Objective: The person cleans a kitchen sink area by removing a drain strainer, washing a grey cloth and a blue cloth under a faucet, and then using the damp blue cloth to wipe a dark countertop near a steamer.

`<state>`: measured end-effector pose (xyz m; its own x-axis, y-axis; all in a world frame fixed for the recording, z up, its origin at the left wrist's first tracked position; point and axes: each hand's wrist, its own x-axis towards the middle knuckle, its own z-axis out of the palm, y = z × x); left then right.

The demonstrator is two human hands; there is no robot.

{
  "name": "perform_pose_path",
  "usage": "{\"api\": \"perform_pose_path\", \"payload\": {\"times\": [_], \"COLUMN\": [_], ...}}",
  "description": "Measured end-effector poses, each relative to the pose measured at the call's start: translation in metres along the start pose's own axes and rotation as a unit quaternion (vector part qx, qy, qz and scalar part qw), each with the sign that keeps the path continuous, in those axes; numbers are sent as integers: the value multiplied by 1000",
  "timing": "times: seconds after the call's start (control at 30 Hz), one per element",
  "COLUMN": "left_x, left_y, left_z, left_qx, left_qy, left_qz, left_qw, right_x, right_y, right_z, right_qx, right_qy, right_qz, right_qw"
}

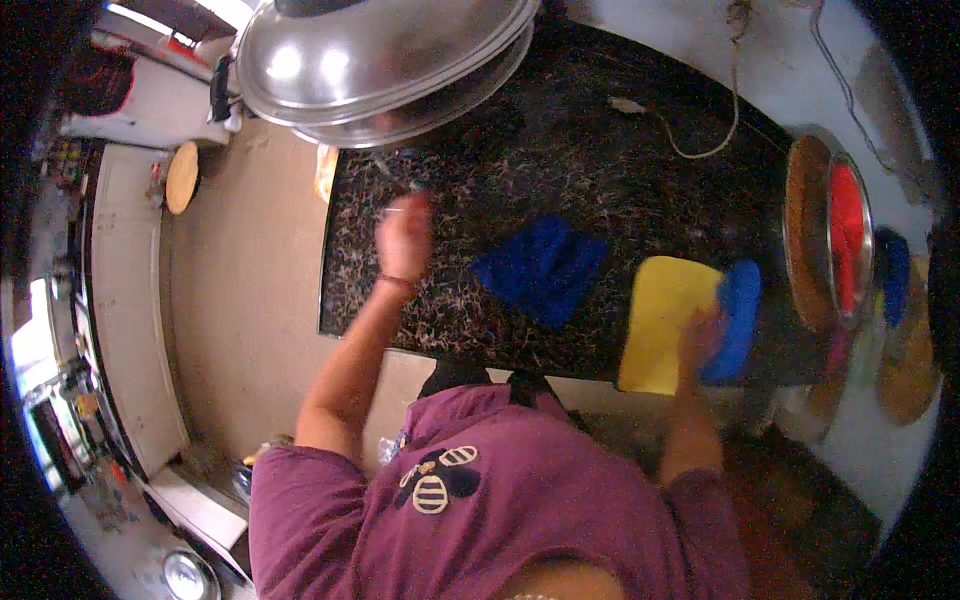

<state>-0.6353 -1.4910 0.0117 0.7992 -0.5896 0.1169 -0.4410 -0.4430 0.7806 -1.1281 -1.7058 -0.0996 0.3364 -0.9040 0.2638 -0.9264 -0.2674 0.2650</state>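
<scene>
A dark countertop with a light marbled pattern (450, 300) lies before me. My left hand (405, 236), blurred, is over its left part, below a large domed metal lid (360, 67); whether it holds anything is unclear. A crumpled blue cloth (544, 270) lies between my hands. My right hand (702, 334) is at the right, over the seam between a flat yellow piece (664, 322) and a blue piece (739, 319); it is blurred, and I cannot tell whether its fingers grip either one.
A white cord (705, 156) hangs onto the counter at the back right. A round brown item (806, 232) and a metal-rimmed red one (847, 232) stand by the right wall. Left of the counter is tan floor (240, 262), with a round wooden-looking disc (182, 178) beyond.
</scene>
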Motion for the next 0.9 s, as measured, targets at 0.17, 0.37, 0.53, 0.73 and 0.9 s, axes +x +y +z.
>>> {"api": "perform_pose_path", "payload": {"times": [0.17, 0.37, 0.53, 0.73, 0.9], "left_x": [-60, -94, -96, -96, -136], "left_y": [68, 62, 12, -76, -59], "left_z": [111, 99, 6, -69, -36], "left_qx": [139, 223, 297, 408, 356], "left_qy": [-259, -152, -62, 137, 156], "left_qz": [212, 237, 88, -130, -127], "left_qw": [932, 933, 949, 893, 913], "right_x": [34, 12, 17, 27, 26], "right_y": [-35, -10, 27, -13, 16], "right_z": [-106, -85, -36, -99, -67], "right_qx": [36, -116, -239, 87, 219], "right_qy": [-207, 3, -96, -96, -42], "right_qz": [174, -64, -65, 127, 85], "right_qw": [962, 991, 964, 983, 971]}}
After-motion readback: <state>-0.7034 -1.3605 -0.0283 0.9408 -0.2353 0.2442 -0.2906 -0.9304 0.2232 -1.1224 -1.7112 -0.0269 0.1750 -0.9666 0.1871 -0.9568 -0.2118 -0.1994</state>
